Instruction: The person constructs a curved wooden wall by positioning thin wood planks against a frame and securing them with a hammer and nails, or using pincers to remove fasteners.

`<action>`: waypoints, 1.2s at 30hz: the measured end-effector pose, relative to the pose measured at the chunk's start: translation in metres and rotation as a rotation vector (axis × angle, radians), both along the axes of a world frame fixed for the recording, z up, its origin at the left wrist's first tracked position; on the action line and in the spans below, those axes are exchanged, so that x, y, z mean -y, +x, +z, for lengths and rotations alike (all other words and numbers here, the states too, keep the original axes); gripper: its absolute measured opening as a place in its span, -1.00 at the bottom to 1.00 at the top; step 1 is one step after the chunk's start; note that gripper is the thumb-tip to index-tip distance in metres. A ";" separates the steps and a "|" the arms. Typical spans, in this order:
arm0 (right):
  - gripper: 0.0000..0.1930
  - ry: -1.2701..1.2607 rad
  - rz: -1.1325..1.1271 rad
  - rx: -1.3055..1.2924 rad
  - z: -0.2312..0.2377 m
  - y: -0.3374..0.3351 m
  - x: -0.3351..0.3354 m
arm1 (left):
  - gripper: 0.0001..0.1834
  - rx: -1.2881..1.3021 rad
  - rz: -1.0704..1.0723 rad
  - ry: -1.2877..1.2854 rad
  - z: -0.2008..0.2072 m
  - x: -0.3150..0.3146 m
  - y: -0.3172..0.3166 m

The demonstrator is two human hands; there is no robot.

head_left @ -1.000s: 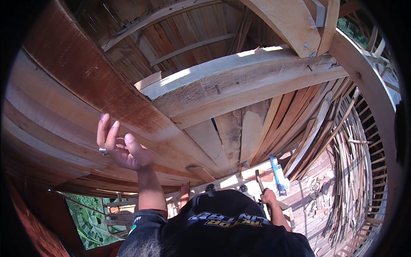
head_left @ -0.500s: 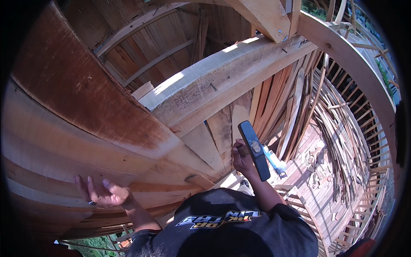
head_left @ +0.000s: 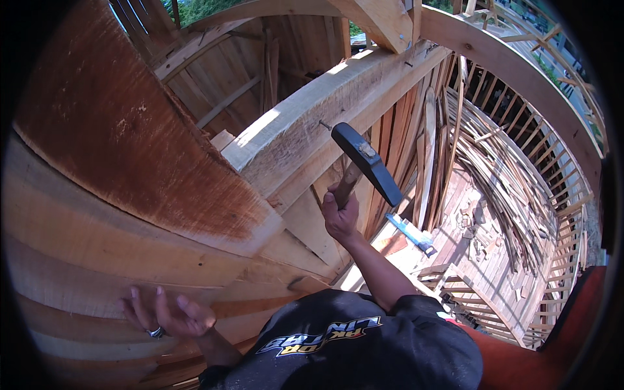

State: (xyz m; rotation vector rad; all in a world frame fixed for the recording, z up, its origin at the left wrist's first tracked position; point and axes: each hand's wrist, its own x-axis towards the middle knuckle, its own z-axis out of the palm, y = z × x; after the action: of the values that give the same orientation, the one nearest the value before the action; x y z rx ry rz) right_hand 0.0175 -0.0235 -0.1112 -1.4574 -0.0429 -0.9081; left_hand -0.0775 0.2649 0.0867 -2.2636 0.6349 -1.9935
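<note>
My right hand [head_left: 340, 216] is wrapped round the wooden handle of a hammer [head_left: 376, 170] with a long dark head. One end of that head is at or very near a nail [head_left: 324, 125] sticking out of the side of a thick timber beam [head_left: 286, 146]; I cannot tell whether they touch. At the lower left my left hand [head_left: 172, 313], a ring on one finger, is open with its fingers spread and nothing in it. It is nearest to the curved planking [head_left: 117, 260], below a wide reddish-brown board [head_left: 130, 143].
A blue saw-like tool [head_left: 411, 234] lies right of my right arm. Long thin wood strips [head_left: 513, 188] are piled along the slatted side at the right, with wood offcuts [head_left: 481, 237] on the floor. A red surface [head_left: 513, 361] shows at lower right.
My right hand has lifted the hammer up and to the left, toward the nail in the beam. My left hand has moved slightly down and stays open. The view has shifted a little.
</note>
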 end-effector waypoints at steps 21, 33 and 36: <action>-0.78 0.327 -0.001 0.047 0.017 -0.023 -0.007 | -0.66 -0.067 -0.130 0.102 -0.001 -0.005 -0.006; -0.75 0.202 0.075 0.041 0.027 -0.042 -0.035 | -0.65 -0.069 -0.190 0.089 -0.004 -0.010 -0.007; -0.75 0.440 -0.039 0.656 0.040 -0.033 -0.045 | -0.64 -0.057 -0.212 0.079 -0.003 -0.008 -0.004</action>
State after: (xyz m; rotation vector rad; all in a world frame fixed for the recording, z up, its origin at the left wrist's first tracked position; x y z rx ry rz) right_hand -0.0155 0.0210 -0.0714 -0.7166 -0.2826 -1.3031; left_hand -0.0810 0.2730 0.0834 -2.2989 0.9791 -1.9562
